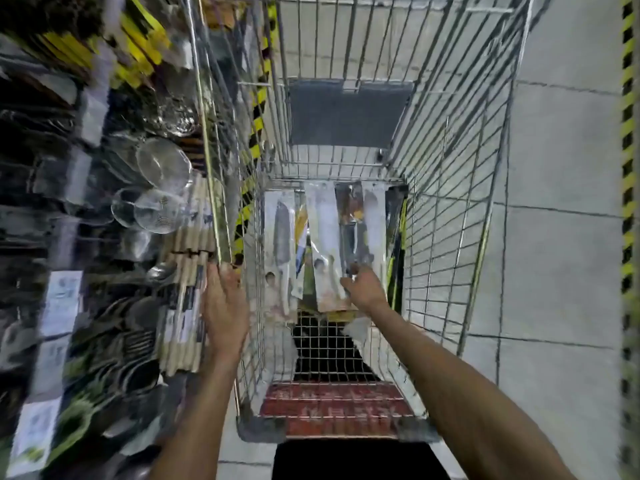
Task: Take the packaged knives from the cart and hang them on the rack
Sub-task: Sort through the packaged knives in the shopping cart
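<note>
Several packaged knives lie side by side in the bottom of the wire cart [446, 216]. A white-carded knife package [280, 251] lies at the left, another white package [327, 244] in the middle. My right hand [363, 285] reaches down into the cart and pinches the near end of a package with a dark knife [353, 230]. My left hand [225, 299] rests with spread fingers on the cart's left top rail. The rack [104, 237] of hanging kitchen utensils stands to the left of the cart.
Metal strainers [159, 188] and wooden-handled tools [190, 306] hang on the rack close to the cart's left side. A red child-seat flap [332, 407] sits at the cart's near end. Tiled floor [554, 237] runs on the right, with yellow-black hazard tape [627, 133].
</note>
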